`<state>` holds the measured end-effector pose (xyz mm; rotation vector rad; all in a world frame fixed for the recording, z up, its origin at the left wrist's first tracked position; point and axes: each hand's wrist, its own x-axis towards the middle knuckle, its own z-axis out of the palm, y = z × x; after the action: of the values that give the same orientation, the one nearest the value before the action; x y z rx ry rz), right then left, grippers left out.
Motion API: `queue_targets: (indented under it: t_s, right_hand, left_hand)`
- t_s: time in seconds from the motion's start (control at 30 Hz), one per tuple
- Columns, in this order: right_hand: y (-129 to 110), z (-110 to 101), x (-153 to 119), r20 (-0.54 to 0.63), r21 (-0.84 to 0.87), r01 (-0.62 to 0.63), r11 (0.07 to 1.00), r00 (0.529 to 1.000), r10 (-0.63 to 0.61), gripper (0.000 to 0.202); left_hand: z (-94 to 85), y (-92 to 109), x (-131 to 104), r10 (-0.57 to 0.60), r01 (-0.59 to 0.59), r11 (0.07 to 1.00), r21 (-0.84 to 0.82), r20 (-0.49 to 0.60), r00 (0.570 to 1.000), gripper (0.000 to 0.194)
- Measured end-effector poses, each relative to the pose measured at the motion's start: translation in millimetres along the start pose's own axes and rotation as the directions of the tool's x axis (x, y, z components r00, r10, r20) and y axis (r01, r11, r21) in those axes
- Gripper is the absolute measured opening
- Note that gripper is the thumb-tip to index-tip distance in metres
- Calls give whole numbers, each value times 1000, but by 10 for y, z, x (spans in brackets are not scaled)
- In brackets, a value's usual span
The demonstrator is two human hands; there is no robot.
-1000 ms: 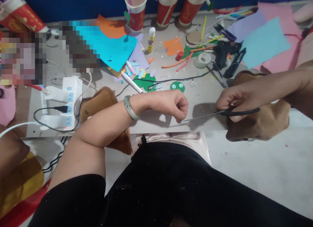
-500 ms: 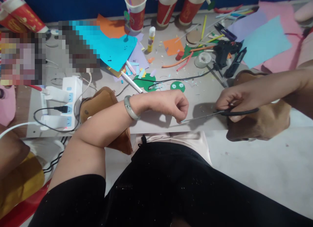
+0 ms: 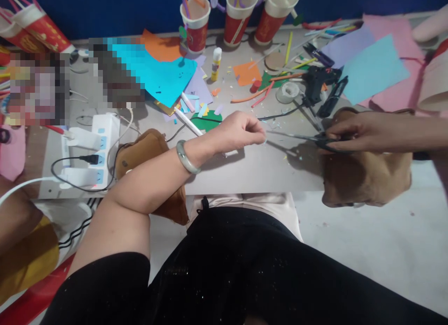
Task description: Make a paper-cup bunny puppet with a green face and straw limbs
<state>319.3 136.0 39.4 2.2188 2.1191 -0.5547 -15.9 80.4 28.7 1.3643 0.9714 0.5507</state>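
My left hand (image 3: 241,131), with a jade-coloured bangle (image 3: 187,158) at its wrist, is raised over the table with its fingertips pinched together. A tiny pale-blue scrap of paper (image 3: 265,141) shows at the fingertips; most of it is hidden. To the right, my right hand (image 3: 350,133) grips black-handled scissors (image 3: 308,137). Their blades point left toward the pinched fingers and look slightly blurred. A green paper cutout (image 3: 207,121) lies just behind my left wrist, partly under a thin black cable.
Red paper cups (image 3: 196,31) stand along the back. A glue stick (image 3: 216,65), a tape roll (image 3: 290,93), a black glue gun (image 3: 317,81) and coloured paper (image 3: 374,68) lie across the table. A power strip (image 3: 105,148) is at left; brown bags (image 3: 367,178) sit at the front edge.
My left hand has moved up and away from the table's front edge, covering the green round piece with two pale eyes. The right hand and scissors have also risen, their blades now pointing slightly upward.
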Motion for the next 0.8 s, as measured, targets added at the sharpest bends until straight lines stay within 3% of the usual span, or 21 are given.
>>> queue_targets:
  t_s: [0.03,0.07,0.13,0.17,0.3,0.4,0.47,0.57,0.67,0.8]
  right_hand:
    - [15,36,-81,235,-100,57,993,971,-32,48]
    - [18,84,-185,317,-221,72,973,948,2,37]
    - [17,208,-419,188,-368,24,929,981,49,24]
    - [27,279,-530,148,-367,47,929,989,9,23]
    - [153,523,-806,6,-260,161,952,986,-165,36]
    - [183,581,-882,-54,-186,190,964,978,-203,38]
    - [90,574,-931,-176,-125,214,969,956,-234,32]
    - [-215,582,-1017,-396,91,333,938,877,-273,22]
    - [-603,673,-1060,-374,439,374,817,903,-212,21]
    - [-997,835,-998,-276,633,305,711,948,-161,28]
  left_hand:
    - [4,11,0,-3,2,1000,-23,-56,998,12]
    - [9,25,-3,-9,5,999,-46,-96,995,13]
    - [24,53,-12,-26,15,996,-82,-138,990,16]
    - [32,66,-16,-38,25,995,-95,-145,989,18]
    - [58,83,-17,-76,57,990,-132,-141,987,20]
    - [69,63,-9,-101,80,987,-139,-153,983,19]
    - [74,44,-8,-114,91,986,-137,-168,979,18]
    - [80,26,-16,-116,97,988,-119,-163,980,15]
    - [84,34,-30,-99,89,993,-75,-150,984,17]
    - [90,58,-37,-83,79,996,-28,-153,985,24]
